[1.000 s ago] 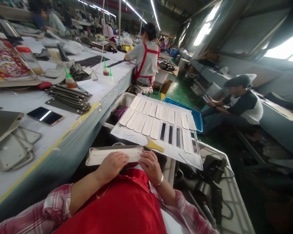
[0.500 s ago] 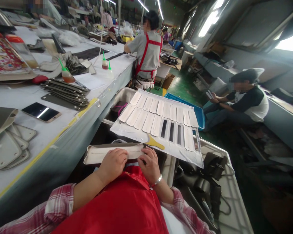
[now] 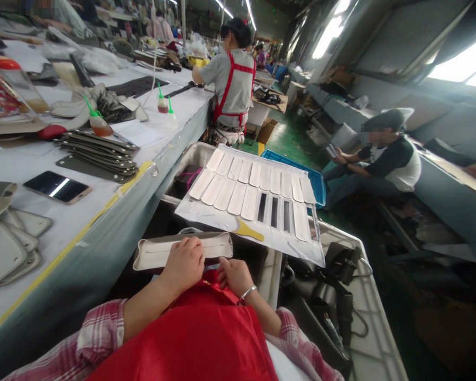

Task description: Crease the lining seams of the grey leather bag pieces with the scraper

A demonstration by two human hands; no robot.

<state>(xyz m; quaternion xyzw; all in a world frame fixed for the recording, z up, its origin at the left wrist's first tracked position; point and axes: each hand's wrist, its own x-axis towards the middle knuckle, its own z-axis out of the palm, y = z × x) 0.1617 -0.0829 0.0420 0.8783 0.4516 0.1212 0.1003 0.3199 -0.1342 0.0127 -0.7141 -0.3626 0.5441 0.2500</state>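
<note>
A bag piece (image 3: pixel 154 255) with a long cream panel facing up and a grey-brown side behind it lies across my lap. A lengthwise slit or line runs along the panel. My left hand (image 3: pixel 184 262) is closed over its middle, fingers wrapped over the panel and thumb hidden. Just below the right end of the piece, my right hand (image 3: pixel 238 276) has its fingers curled in by the red apron (image 3: pixel 194 333); what they hold, if anything, is hidden. Beyond the piece, a yellow spatula-like tool (image 3: pixel 249 230) lies on a white board (image 3: pixel 206 216) with rows of cream strips (image 3: pixel 220 193).
To the left, a worktable (image 3: pixel 83 227) bears a phone (image 3: pixel 57 186), stacked grey pieces (image 3: pixel 99 153) and glue bottles (image 3: pixel 99 124). On the right stands a white crate (image 3: pixel 376 317) with black bags. One person (image 3: pixel 234 79) works ahead; another (image 3: pixel 392 153) sits at right.
My right hand has dropped away from the right end of the panel, uncovering it. My left hand stays on the panel, its fingers more curled. The view has shifted slightly right.
</note>
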